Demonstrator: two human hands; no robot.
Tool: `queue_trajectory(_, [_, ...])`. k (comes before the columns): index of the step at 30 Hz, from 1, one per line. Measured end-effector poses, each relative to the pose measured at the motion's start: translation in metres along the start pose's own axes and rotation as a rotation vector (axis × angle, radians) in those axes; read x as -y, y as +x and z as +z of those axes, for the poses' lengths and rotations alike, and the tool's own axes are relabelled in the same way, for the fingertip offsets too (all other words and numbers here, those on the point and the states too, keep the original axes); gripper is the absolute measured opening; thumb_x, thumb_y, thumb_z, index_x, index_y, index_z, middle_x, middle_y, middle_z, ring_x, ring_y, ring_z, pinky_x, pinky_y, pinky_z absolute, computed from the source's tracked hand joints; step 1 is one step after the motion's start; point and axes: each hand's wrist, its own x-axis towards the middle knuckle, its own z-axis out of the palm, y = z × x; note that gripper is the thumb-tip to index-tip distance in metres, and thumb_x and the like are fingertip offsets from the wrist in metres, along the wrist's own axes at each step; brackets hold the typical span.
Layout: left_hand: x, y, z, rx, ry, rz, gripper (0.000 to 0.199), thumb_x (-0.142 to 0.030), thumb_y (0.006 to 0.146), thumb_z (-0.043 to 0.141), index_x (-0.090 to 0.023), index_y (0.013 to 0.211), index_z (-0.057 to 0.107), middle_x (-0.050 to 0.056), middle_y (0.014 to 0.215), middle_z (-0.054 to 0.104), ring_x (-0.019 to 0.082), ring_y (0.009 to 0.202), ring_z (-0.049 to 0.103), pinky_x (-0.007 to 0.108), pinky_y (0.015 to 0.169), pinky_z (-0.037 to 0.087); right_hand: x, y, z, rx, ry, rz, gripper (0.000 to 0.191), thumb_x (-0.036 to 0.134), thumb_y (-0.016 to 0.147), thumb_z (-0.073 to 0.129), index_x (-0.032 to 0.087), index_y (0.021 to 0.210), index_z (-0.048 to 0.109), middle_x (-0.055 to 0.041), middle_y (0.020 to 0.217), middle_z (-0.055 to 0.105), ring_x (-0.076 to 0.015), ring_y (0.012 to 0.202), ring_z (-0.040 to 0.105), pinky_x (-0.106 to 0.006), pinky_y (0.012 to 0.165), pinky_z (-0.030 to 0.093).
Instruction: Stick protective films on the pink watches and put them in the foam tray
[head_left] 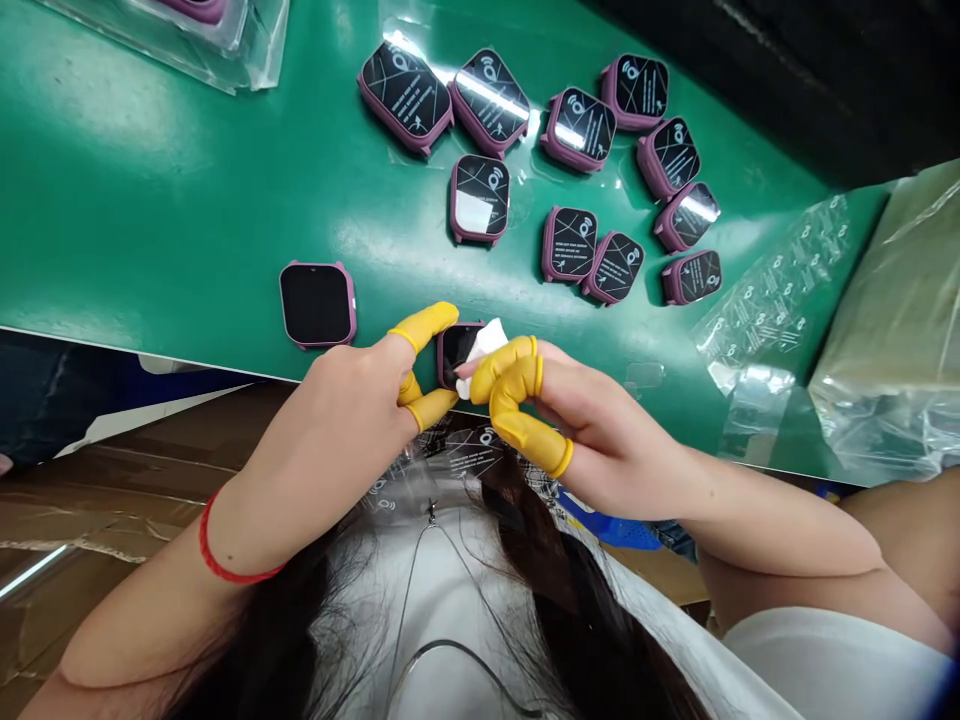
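Note:
A purple-framed smartwatch body [452, 352] lies at the table's near edge, its dark screen facing up. My left hand [360, 385], with yellow finger cots on several fingertips, grips it by its left side. In my right hand [559, 410], also in yellow finger cots, is a folded white wipe [487, 341], pinched and pressed on the screen. The wipe and fingers hide the watch's right part. Left of my left hand rests another smartwatch body [316, 304] with a plain black screen.
Several purple watch bodies with printed screen films [480, 198] lie farther back on the green table [187, 200]. Clear printed film sheets [780, 280] are at right, beside a plastic-wrapped stack [892, 330]. A clear tray [247, 40] stands back left. A dark ledge [825, 80] borders the back right.

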Motion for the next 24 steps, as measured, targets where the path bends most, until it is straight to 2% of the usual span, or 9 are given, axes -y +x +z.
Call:
queue_trajectory(4, [-0.002, 0.000, -0.003, 0.029, -0.021, -0.024, 0.042, -0.036, 0.083, 0.061, -0.024, 0.123, 0.061, -0.004, 0.052, 0.052, 0.014, 0.043, 0.046, 0.026, 0.046, 0.029, -0.001, -0.008, 0.003, 0.007, -0.012, -0.004, 0.004, 0.017, 0.094, 0.051, 0.018, 0.096, 0.054, -0.0109, 0.105, 0.064, -0.0177, 0.108, 0.057, -0.034, 0.095, 0.050])
queue_trajectory(9, [0.000, -0.001, -0.001, 0.020, 0.037, -0.033, 0.024, -0.043, 0.083, 0.061, -0.022, 0.092, 0.068, -0.003, 0.050, 0.050, 0.012, 0.040, 0.042, 0.026, 0.045, 0.028, -0.004, -0.017, 0.003, 0.043, 0.020, 0.017, 0.003, 0.017, 0.093, 0.052, 0.018, 0.092, 0.055, -0.0088, 0.097, 0.063, -0.0180, 0.105, 0.057, -0.033, 0.093, 0.049])
queue_trajectory(12, [0.002, -0.001, 0.000, 0.027, 0.042, -0.031, 0.025, -0.045, 0.084, 0.060, -0.022, 0.086, 0.068, -0.001, 0.053, 0.053, 0.012, 0.041, 0.043, 0.027, 0.047, 0.030, -0.003, -0.028, -0.002, 0.044, 0.070, 0.071, 0.005, 0.016, 0.094, 0.052, 0.018, 0.091, 0.056, -0.0081, 0.098, 0.063, -0.0179, 0.105, 0.058, -0.033, 0.092, 0.049])
queue_trajectory(16, [0.000, -0.001, -0.001, 0.016, 0.038, -0.013, 0.035, -0.044, 0.084, 0.061, -0.022, 0.111, 0.067, -0.002, 0.057, 0.058, 0.014, 0.042, 0.047, 0.027, 0.049, 0.034, 0.001, -0.039, -0.012, -0.101, 0.196, 0.131, 0.005, 0.017, 0.093, 0.055, 0.020, 0.093, 0.058, -0.0068, 0.109, 0.063, -0.0187, 0.111, 0.059, -0.035, 0.097, 0.049])
queue_trajectory(19, [-0.003, -0.001, -0.003, 0.050, -0.028, -0.032, 0.054, -0.042, 0.085, 0.060, -0.024, 0.135, 0.053, -0.003, 0.056, 0.059, 0.016, 0.045, 0.054, 0.026, 0.049, 0.036, 0.003, -0.039, -0.017, -0.278, 0.210, 0.160, 0.007, 0.017, 0.092, 0.056, 0.022, 0.091, 0.062, -0.0056, 0.110, 0.064, -0.0194, 0.112, 0.059, -0.037, 0.100, 0.049])
queue_trajectory(24, [-0.006, -0.002, -0.008, 0.080, -0.076, -0.024, 0.059, -0.036, 0.086, 0.059, -0.021, 0.142, 0.046, -0.003, 0.054, 0.061, 0.016, 0.048, 0.059, 0.024, 0.049, 0.037, 0.000, -0.037, -0.025, -0.374, 0.240, 0.173, 0.009, 0.021, 0.091, 0.059, 0.025, 0.095, 0.066, -0.0039, 0.118, 0.064, -0.0194, 0.107, 0.061, -0.037, 0.093, 0.054])
